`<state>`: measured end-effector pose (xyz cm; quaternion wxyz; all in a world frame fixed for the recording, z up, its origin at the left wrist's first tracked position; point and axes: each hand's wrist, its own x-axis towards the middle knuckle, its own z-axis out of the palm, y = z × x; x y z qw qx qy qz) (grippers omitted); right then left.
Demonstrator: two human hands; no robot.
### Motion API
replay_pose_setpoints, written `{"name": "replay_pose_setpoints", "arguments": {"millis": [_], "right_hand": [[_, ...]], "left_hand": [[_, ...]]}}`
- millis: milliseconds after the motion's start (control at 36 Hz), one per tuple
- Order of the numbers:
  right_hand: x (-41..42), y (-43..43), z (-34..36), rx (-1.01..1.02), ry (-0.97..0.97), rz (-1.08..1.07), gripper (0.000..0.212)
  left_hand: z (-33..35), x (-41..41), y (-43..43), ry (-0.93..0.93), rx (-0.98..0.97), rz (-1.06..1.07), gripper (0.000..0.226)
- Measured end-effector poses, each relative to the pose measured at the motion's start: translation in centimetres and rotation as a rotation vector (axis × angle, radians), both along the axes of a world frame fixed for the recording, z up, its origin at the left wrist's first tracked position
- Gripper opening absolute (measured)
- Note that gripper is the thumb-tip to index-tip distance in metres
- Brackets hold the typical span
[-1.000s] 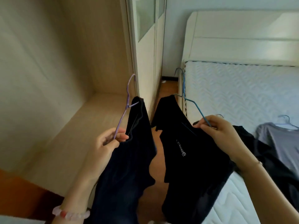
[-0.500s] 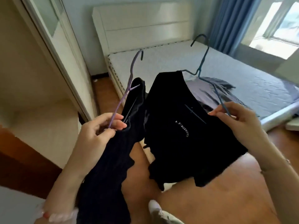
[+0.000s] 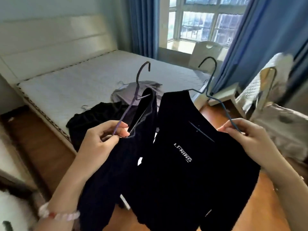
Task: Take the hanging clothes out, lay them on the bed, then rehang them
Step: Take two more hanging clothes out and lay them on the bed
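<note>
Logo shirt centre frame, dark garment just left: soft, light, limp, likely to slide off thin wire. Best hold: hanger shoulder wire. Left hand pinches purple hanger, right hand pinches blue hanger. Bed upper left: quilted, grey top, black top already laid. Wood floor, blue curtains.

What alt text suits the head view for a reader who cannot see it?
The left hand grips a purple hanger carrying a dark garment, the right hand a blue hanger carrying a black Li-Ning shirt, before a bed where a grey garment and a black garment lie.
</note>
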<state>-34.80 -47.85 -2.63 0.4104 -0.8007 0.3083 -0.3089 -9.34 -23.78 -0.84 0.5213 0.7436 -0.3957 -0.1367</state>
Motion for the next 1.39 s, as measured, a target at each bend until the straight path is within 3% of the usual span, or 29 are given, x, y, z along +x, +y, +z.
{"name": "replay_pose_setpoints", "arguments": {"millis": [278, 611, 861, 944, 1083, 1194, 1389], "right_hand": [[-11.2, -11.5, -3.1, 0.146, 0.026, -0.140, 0.008], [-15.2, -26.4, -4.2, 0.165, 0.025, -0.267, 0.011], [-12.1, -42.3, -4.6, 0.117, 0.125, -0.265, 0.009], [-9.6, -47.9, -2.7, 0.095, 0.146, -0.248, 0.027], [-5.9, -56.9, -1.0, 0.007, 0.227, -0.208, 0.020], [-3.5, -63.1, -1.2, 0.009, 0.208, -0.192, 0.016], [2.1, -76.5, -2.6, 0.067, 0.180, -0.069, 0.019]], "left_hand": [[-5.5, -6.4, -16.8, 0.111, 0.033, -0.054, 0.043], [-6.8, -8.5, -34.6, 0.191, 0.019, -0.155, 0.036], [-8.5, -5.2, -50.9, 0.298, 0.008, -0.254, 0.017], [-8.6, -3.4, -56.2, 0.294, 0.049, -0.280, 0.017], [-8.8, -0.7, -63.6, 0.286, 0.090, -0.300, 0.021], [-8.7, 1.4, -68.8, 0.287, 0.131, -0.280, 0.020], [-9.6, 5.3, -77.8, 0.126, 0.214, -0.100, 0.027]]}}
